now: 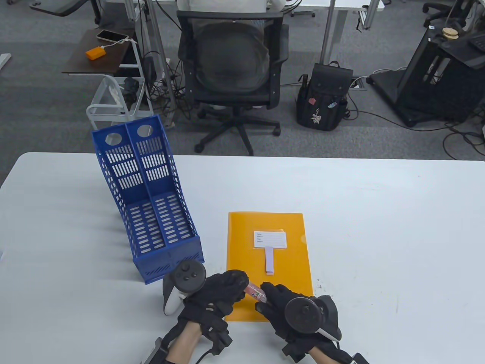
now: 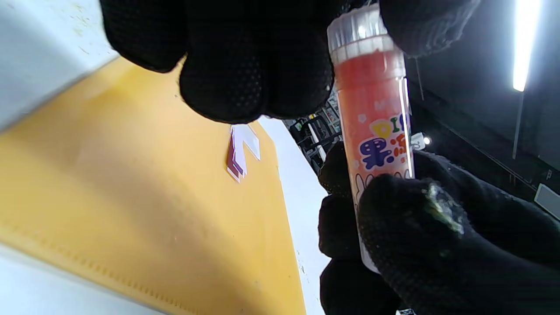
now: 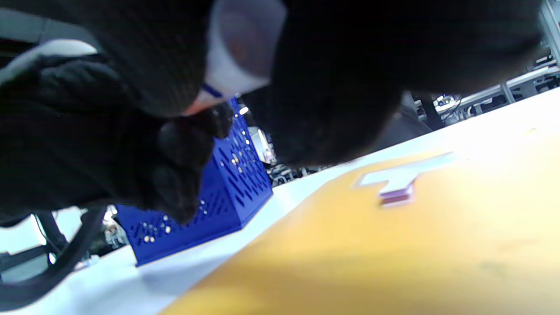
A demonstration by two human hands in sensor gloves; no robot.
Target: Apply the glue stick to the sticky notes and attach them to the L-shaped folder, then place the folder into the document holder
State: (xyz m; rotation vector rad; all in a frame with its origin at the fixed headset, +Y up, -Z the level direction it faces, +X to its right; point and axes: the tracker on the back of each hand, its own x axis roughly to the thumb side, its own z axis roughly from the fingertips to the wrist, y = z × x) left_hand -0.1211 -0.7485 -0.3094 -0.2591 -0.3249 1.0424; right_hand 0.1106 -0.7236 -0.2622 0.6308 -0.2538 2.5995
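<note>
An orange L-shaped folder lies flat on the white table, with a white label and a small pad of purple sticky notes on it. Over its near edge both hands hold a pink glue stick. My left hand grips the capped end; the clear cap sits under its fingers. My right hand curls round the tube's body. The blue document holder stands left of the folder. In the right wrist view the folder, notes and holder show beneath dark gloves.
The white table stretches wide to the right of the folder. Behind its far edge stand a black office chair and a black backpack on the grey floor.
</note>
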